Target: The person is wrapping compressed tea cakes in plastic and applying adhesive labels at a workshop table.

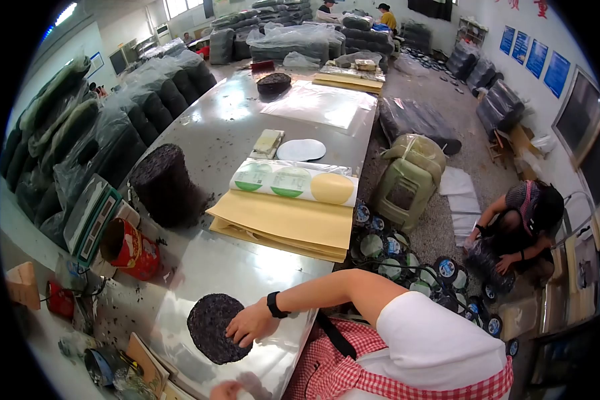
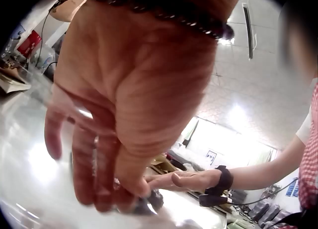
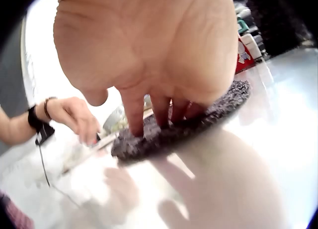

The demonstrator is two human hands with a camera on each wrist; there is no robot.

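A dark purple-black, rough round disc, like pressed dried seaweed, overlaps the shiny metal tabletop in the head view. My right hand reaches in from the right with its fingers on the disc's near side. The right wrist view shows those fingers pointing straight down onto the disc, thumb held apart. Blurred at the bottom of the head view is my left hand. From the left wrist, my left hand hangs fingers down, with clear glints across them; I cannot tell whether it holds film.
A tall stack of dark discs stands at left, beside a red bucket. Yellow paper sheets lie ahead on the table. At right, stools stand on the floor and another person crouches.
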